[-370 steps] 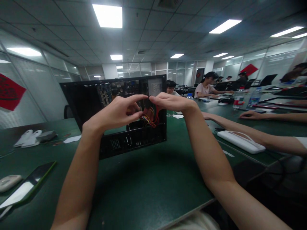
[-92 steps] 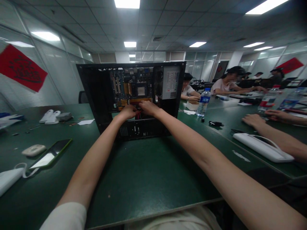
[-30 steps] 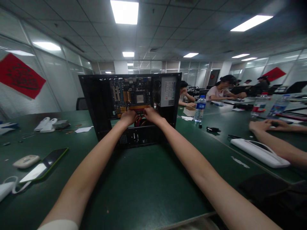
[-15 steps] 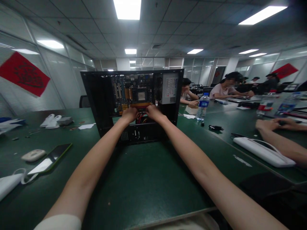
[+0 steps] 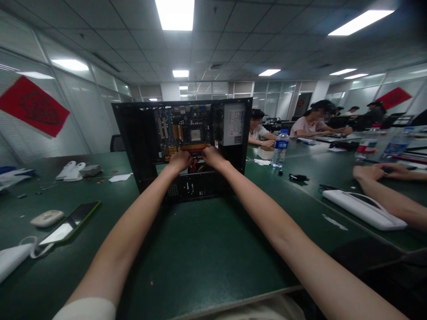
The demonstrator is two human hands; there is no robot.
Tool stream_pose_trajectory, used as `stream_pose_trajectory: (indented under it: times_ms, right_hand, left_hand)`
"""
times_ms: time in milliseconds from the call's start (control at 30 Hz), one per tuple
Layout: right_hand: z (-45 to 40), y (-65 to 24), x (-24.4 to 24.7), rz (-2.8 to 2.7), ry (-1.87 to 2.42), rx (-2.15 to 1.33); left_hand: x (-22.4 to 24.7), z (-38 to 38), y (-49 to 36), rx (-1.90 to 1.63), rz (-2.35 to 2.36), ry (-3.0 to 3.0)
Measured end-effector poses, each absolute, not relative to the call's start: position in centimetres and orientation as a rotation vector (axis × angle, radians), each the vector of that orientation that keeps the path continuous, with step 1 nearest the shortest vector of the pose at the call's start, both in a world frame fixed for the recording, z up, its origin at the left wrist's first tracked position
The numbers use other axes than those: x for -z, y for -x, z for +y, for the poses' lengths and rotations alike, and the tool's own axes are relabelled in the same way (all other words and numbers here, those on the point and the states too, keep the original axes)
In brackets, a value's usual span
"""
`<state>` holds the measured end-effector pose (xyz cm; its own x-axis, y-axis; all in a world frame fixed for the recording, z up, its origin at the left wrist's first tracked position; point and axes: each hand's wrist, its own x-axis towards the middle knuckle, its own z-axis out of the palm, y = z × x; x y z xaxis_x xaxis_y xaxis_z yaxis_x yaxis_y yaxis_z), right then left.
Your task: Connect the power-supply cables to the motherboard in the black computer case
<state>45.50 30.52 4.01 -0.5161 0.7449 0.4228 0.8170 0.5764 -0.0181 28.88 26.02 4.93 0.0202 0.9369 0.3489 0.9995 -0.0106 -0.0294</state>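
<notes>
A black computer case (image 5: 125, 133) stands in front of me with its side open. Inside it are a motherboard (image 5: 170, 126) with a bare silver square in its socket, and a power supply (image 5: 233, 124) at the upper right. Both my hands reach to the board's lower edge, beside the orange and yellow memory slots (image 5: 196, 146). My left hand (image 5: 180, 161) is closed at the left end of the slots, my right hand (image 5: 213, 157) closed at the right end. What the fingers pinch is hidden. Red and black cables (image 5: 194, 166) hang between the hands.
On the left lie a phone (image 5: 75, 220), a pale rounded case (image 5: 47, 218) and a white power bank (image 5: 15, 260). A water bottle (image 5: 280, 149), a small box (image 5: 266, 153) and a white power strip (image 5: 363, 209) are on the right, near another person's hands (image 5: 370, 173).
The view has shifted slightly. Both my hands stay at the memory slots, with hardly any visible movement.
</notes>
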Motion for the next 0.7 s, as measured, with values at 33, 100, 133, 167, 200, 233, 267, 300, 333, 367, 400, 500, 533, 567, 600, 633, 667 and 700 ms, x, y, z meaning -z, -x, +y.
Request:
stream_pose_trajectory:
  times_ms: [33,100,133,167,200,233,267,300,333,367,400,500,533,567,600,633,667,700]
  right_hand:
    - [30.5,-45.5,-4.0,-2.400,1.272,0.251]
    - [30.6,-45.4,-4.0,-2.346,1.280,0.233]
    - [30.6,-45.4,-4.0,-2.332,1.274,0.221]
    - [30.7,-45.4,-4.1,-2.321,1.265,0.210]
    - [30.6,-45.4,-4.1,-2.313,1.258,0.199]
    - [30.6,-45.4,-4.2,-2.310,1.241,0.186]
    - [30.4,-45.5,-4.2,-2.314,1.205,0.169]
    - [30.2,-45.5,-4.3,-2.321,1.147,0.149]
    - [29.9,-45.6,-4.3,-2.325,1.071,0.131]
    - [29.5,-45.6,-4.2,-2.325,0.988,0.117]
    - [29.1,-45.7,-4.2,-2.324,0.909,0.109]
    - [28.0,-45.7,-3.7,-2.355,0.810,0.124]
    - [27.7,-45.7,-3.5,-2.379,0.817,0.132]
    - [27.5,-45.7,-3.4,-2.406,0.834,0.141]
    - [27.3,-45.7,-3.3,-2.429,0.855,0.151]
    - [27.2,-45.7,-3.2,-2.447,0.876,0.162]
    - [27.1,-45.7,-3.2,-2.461,0.894,0.172]
    - [27.0,-45.7,-3.3,-2.472,0.908,0.181]
  left_hand:
    - [-4.9,26.0,-28.8,0.346,-2.001,2.035]
    - [-4.8,26.1,-28.7,0.378,-1.997,2.042]
    - [-4.8,26.1,-28.6,0.404,-1.992,2.044]
    - [-4.8,26.1,-28.5,0.434,-1.985,2.043]
    - [-4.8,26.1,-28.4,0.466,-1.977,2.040]
    - [-4.8,26.2,-28.3,0.494,-1.966,2.040]
    - [-4.8,26.2,-28.2,0.515,-1.951,2.049]
    - [-4.8,26.2,-28.1,0.527,-1.930,2.072]
    - [-4.7,26.2,-28.0,0.531,-1.903,2.110]
    - [-4.6,26.2,-27.9,0.526,-1.871,2.160]
    - [-4.5,26.3,-27.9,0.519,-1.833,2.216]
    - [-4.3,26.5,-27.7,0.497,-1.729,2.354]
    - [-4.2,26.6,-27.6,0.494,-1.705,2.381]
    - [-4.2,26.7,-27.5,0.496,-1.687,2.397]
    - [-4.2,26.7,-27.4,0.502,-1.673,2.406]
    - [-4.2,26.8,-27.3,0.509,-1.660,2.413]
    - [-4.2,26.8,-27.2,0.517,-1.646,2.420]
    - [-4.2,26.8,-27.1,0.525,-1.633,2.426]
